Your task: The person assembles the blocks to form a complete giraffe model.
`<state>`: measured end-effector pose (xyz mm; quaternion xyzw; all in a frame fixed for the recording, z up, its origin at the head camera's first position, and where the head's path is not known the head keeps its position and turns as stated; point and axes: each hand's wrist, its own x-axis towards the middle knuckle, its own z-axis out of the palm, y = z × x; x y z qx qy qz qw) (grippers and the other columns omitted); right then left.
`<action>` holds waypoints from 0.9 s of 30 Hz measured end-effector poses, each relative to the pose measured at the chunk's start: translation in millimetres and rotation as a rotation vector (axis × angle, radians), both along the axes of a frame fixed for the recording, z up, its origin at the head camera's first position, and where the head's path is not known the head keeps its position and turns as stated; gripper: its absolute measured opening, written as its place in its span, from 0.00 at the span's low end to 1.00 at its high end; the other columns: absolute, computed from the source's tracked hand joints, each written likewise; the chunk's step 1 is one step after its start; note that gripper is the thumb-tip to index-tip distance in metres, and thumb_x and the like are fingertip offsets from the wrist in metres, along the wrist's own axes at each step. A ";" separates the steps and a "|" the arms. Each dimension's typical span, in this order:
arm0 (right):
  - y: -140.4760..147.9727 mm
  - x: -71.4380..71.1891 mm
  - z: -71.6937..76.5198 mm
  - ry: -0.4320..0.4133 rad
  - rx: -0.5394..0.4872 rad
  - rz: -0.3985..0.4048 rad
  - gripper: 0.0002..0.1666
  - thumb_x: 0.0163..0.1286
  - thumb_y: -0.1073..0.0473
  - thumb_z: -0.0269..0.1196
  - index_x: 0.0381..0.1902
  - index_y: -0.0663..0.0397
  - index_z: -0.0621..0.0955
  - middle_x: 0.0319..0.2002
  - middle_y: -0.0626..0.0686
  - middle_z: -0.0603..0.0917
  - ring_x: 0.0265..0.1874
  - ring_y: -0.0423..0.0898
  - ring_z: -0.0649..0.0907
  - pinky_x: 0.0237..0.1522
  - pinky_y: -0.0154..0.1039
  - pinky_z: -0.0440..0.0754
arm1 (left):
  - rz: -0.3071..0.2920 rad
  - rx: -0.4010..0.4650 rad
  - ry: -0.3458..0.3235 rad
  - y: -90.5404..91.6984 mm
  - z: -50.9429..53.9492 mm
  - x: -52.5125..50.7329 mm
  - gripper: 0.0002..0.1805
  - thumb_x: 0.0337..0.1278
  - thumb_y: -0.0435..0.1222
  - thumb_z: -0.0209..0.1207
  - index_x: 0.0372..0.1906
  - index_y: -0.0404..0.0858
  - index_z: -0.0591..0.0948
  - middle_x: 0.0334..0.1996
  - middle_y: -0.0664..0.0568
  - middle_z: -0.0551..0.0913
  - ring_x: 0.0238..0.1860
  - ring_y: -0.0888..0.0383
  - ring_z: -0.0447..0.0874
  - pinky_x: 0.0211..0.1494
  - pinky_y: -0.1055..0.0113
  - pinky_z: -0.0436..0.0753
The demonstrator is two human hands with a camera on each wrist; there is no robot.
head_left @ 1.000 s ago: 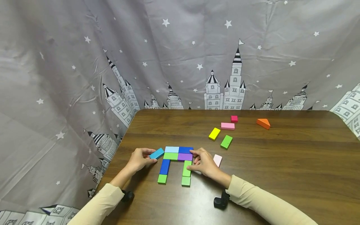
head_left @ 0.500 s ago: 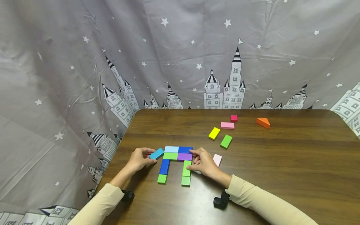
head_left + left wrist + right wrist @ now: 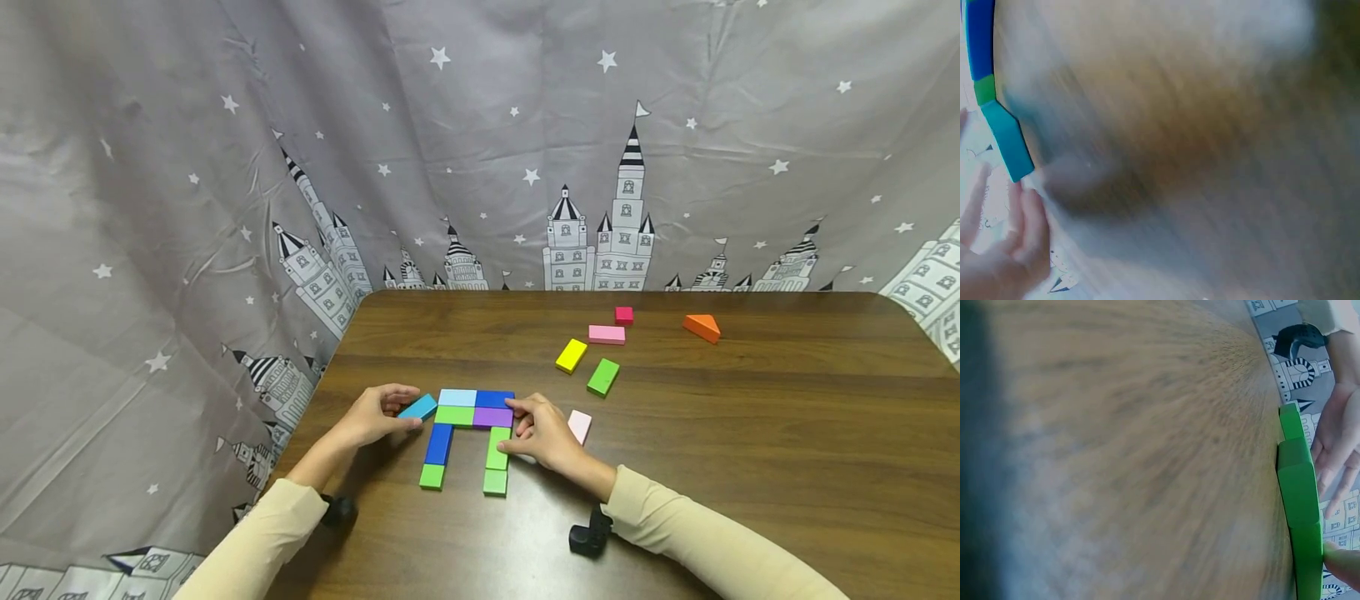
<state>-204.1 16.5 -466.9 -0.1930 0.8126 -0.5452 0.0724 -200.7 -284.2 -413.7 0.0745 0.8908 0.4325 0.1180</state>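
Note:
A turquoise block (image 3: pixel 420 407) lies at a slant against the upper left corner of an arch-shaped layout of blocks. My left hand (image 3: pixel 375 415) is around its outer end with thumb and fingers spread; in the left wrist view the fingertips (image 3: pixel 1034 199) are just off that end. The layout has light blue (image 3: pixel 457 398) and dark blue (image 3: pixel 495 399) blocks on top, green (image 3: pixel 454 416) and purple (image 3: pixel 492 417) below, then two legs. My right hand (image 3: pixel 551 433) touches the dark blue block with the index finger and the right leg's green block (image 3: pixel 498 448) with the thumb.
Farther back on the wooden table (image 3: pixel 750 467) lie yellow (image 3: pixel 572 356), green (image 3: pixel 603 377), pink (image 3: pixel 607 335) and red (image 3: pixel 624 316) blocks and an orange triangle (image 3: pixel 702 327). A pale pink block (image 3: pixel 579 426) is beside the right hand. A patterned curtain (image 3: pixel 480 167) hangs behind.
My left fingers have loosened and lifted from the turquoise block, which stays where it was. The right hand has not moved.

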 end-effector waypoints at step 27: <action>-0.4 -0.3 1.7 -0.005 0.012 0.003 0.39 0.44 0.67 0.81 0.56 0.73 0.80 0.37 0.55 0.77 0.28 0.44 0.79 0.30 0.28 0.78 | -0.341 0.087 0.018 9.5 -19.6 -40.8 0.18 0.60 0.29 0.67 0.55 0.28 0.82 0.56 0.39 0.81 0.60 0.42 0.74 0.64 0.47 0.73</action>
